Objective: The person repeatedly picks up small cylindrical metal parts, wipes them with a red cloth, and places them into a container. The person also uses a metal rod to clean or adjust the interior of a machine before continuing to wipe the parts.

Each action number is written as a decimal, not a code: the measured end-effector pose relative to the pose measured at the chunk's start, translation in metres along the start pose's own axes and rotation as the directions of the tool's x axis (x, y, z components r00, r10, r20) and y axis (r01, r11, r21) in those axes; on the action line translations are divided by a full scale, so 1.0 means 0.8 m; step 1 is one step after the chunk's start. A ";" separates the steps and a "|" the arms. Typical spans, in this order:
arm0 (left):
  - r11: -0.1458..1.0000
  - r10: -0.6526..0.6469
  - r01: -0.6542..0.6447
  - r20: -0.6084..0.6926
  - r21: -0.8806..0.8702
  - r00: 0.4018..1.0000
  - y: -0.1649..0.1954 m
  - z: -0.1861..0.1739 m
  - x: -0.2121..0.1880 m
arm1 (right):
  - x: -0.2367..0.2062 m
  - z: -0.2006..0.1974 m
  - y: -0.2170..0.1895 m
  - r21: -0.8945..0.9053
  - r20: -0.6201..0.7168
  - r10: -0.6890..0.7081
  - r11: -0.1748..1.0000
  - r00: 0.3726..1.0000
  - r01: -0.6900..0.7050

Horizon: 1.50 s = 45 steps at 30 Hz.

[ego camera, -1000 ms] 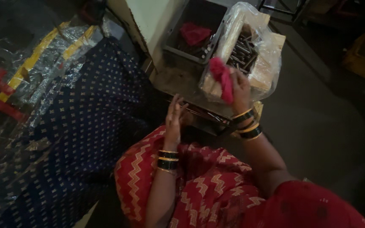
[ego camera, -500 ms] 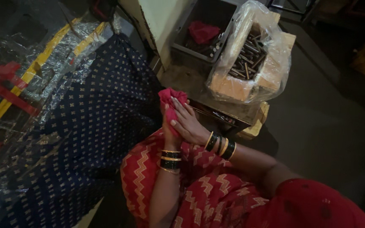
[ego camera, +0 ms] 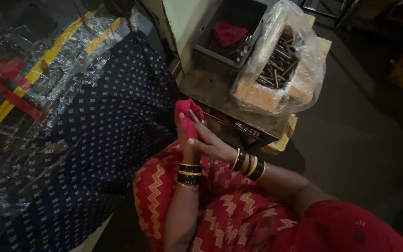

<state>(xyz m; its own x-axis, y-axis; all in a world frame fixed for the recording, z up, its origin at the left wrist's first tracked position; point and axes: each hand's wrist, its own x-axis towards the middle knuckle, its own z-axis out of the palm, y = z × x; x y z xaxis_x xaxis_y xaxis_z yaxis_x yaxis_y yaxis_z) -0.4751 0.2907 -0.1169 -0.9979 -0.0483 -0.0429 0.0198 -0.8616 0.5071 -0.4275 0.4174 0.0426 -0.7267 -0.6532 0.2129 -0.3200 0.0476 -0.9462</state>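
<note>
My two hands meet in front of my lap, which is covered in red zigzag cloth. My left hand (ego camera: pixel 183 137) stands upright with a red cloth (ego camera: pixel 187 113) bunched over its fingers. The fingers of my right hand (ego camera: pixel 212 143) press against that cloth from the right. Both wrists carry black and gold bangles. Whether anything lies inside the cloth is hidden.
A cardboard box of metal rods in a clear plastic bag (ego camera: pixel 276 65) sits on a dark metal stand (ego camera: pixel 239 128). Behind it is a grey bin (ego camera: pixel 211 44) holding another red cloth (ego camera: pixel 228 32). Blue dotted fabric (ego camera: pixel 94 140) and crinkled plastic sheeting (ego camera: pixel 33 74) lie to the left.
My right hand left the bagged box with the red cloth and came down to my left hand. Both hands now press the cloth together.
</note>
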 end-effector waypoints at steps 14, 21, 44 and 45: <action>0.988 -0.032 0.045 0.092 -0.145 0.995 0.048 0.047 -0.018 | -0.016 -0.027 -0.030 -0.492 -0.160 -0.222 0.863 0.962 0.117; 0.908 -0.223 0.315 0.318 -0.276 0.922 0.029 0.070 -0.034 | -0.009 -0.016 -0.020 -0.650 -0.147 -0.221 0.757 0.964 0.074; 0.852 -0.486 0.315 0.407 0.417 0.773 0.051 0.173 -0.074 | -0.022 -0.127 -0.009 -0.636 -0.551 -0.194 0.727 0.811 -0.259; 0.848 -0.478 0.284 0.416 0.448 0.773 0.052 0.175 -0.075 | -0.022 -0.136 -0.009 -0.653 -0.574 -0.215 0.703 0.791 -0.283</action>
<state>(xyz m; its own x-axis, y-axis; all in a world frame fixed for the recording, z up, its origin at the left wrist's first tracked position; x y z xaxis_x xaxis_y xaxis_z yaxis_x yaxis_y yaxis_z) -0.4227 0.3282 0.0272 -0.8069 0.5849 0.0819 -0.2939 -0.5179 0.8034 -0.4783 0.5106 0.0720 -0.8545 -0.0930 0.5111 -0.4161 0.7115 -0.5662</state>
